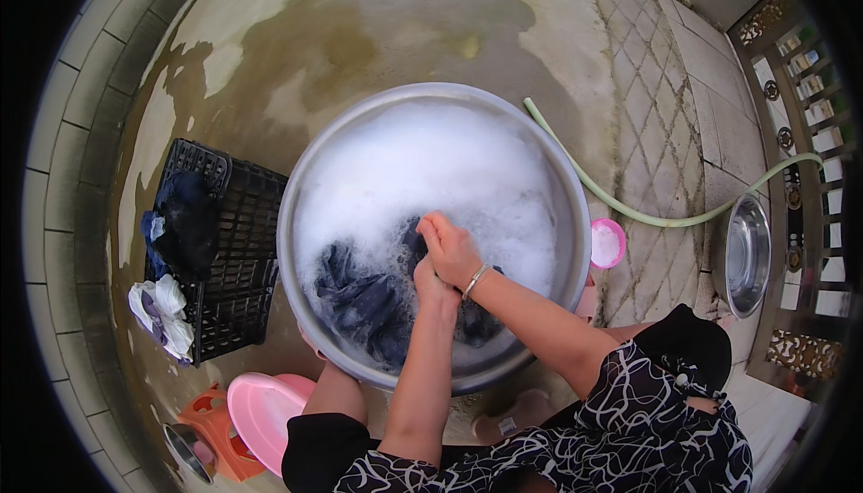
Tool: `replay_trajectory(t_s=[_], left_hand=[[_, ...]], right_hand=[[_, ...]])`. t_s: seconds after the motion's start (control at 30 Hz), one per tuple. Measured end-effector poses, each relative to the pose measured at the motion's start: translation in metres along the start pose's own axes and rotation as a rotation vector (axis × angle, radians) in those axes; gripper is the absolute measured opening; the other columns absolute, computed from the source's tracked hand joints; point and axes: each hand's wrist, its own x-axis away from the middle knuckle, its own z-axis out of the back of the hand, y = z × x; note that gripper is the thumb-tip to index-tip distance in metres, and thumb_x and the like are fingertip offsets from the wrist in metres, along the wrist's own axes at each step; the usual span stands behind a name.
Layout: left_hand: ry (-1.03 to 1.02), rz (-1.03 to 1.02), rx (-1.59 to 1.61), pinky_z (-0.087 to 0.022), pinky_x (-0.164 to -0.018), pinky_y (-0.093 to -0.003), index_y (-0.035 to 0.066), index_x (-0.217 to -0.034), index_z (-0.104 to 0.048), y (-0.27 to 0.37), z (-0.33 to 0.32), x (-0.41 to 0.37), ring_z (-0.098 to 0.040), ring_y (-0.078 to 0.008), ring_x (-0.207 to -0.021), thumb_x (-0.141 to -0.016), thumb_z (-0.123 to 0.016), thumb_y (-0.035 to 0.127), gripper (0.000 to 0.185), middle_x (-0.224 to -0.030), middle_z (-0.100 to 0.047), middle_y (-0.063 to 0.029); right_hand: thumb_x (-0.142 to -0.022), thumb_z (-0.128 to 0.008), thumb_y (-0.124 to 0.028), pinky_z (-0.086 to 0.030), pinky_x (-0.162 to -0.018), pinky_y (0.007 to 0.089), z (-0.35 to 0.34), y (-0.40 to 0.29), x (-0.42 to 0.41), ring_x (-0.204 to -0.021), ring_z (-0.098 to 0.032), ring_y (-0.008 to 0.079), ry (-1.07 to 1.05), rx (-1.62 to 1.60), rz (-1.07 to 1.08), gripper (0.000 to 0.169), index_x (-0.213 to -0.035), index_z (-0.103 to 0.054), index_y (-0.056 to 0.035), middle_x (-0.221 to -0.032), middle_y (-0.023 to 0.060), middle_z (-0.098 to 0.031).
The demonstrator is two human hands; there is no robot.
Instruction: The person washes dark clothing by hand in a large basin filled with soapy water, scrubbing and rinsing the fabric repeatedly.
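Observation:
A large metal basin (pixel 435 90) full of white suds (pixel 431 156) stands before me. Dark wet cloth (pixel 367 311) lies in it, partly under the foam, at the near left. Over the basin my left hand (pixel 435 287) and my right hand (pixel 450 250) are pressed together, the right one with a bangle at its wrist. Both are closed on a dark piece of the cloth, which shows at the left of the fingers and below the wrists. How the fingers of my left hand lie is partly hidden by the right.
At left, a black plastic crate (pixel 246 257) holds dark clothes (pixel 189 223), with white cloth (pixel 162 314) beside them. A pink basin (pixel 270 415) and an orange stool (pixel 216 432) stand near left. A green hose (pixel 654 221), pink cup (pixel 607 243) and steel basin (pixel 747 257) are at right.

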Motion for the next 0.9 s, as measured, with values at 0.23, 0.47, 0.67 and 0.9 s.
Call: replay_trajectory(t_s=[0.23,0.47,0.67,0.9], left_hand=[[0.241,-0.193,-0.389,-0.042,-0.051,-0.0261,0.003,-0.065,-0.05,0.023,0.005,-0.013,-0.049,-0.0117,-0.055,-0.088,-0.047,0.032,0.037,-0.063,-0.051,-0.0023],[0.312,-0.144,-0.377,-0.038,-0.048,-0.0258,0.004,-0.061,-0.047,0.022,0.014,-0.018,-0.045,-0.0113,-0.054,-0.089,-0.041,0.043,0.048,-0.059,-0.048,-0.0025],[0.456,-0.246,-0.432,-0.037,-0.047,-0.0266,0.005,-0.061,-0.048,0.024,0.01,-0.017,-0.044,-0.0116,-0.05,-0.09,-0.041,0.039,0.045,-0.056,-0.047,-0.0018],[0.302,-0.074,-0.246,-0.035,-0.048,-0.0252,0.01,-0.062,-0.042,0.014,-0.014,-0.003,-0.045,-0.0078,-0.06,-0.089,-0.046,0.031,0.034,-0.06,-0.043,0.0017]], right_hand=[[-0.082,-0.051,-0.041,-0.04,-0.081,0.0324,0.018,0.016,-0.004,-0.092,-0.054,0.0229,-0.609,-0.242,-0.373,0.045,-0.102,-0.052,-0.0011,-0.097,0.0159,-0.057],[-0.078,-0.061,-0.023,-0.041,-0.056,0.0242,0.038,0.027,-0.018,-0.061,-0.049,0.0091,-0.358,-0.369,-0.406,0.024,-0.077,-0.058,0.0001,-0.067,0.0013,-0.056],[-0.08,-0.057,-0.025,-0.045,-0.065,0.0336,0.015,0.003,0.002,-0.071,-0.059,0.0267,-0.121,-0.276,-0.256,0.022,-0.084,-0.055,-0.0031,-0.076,0.0123,-0.061],[-0.079,-0.054,-0.033,-0.038,-0.048,0.0374,0.005,-0.007,0.01,-0.051,-0.051,0.0304,-0.065,-0.169,-0.281,0.036,-0.059,-0.052,-0.0018,-0.055,0.0173,-0.05]])
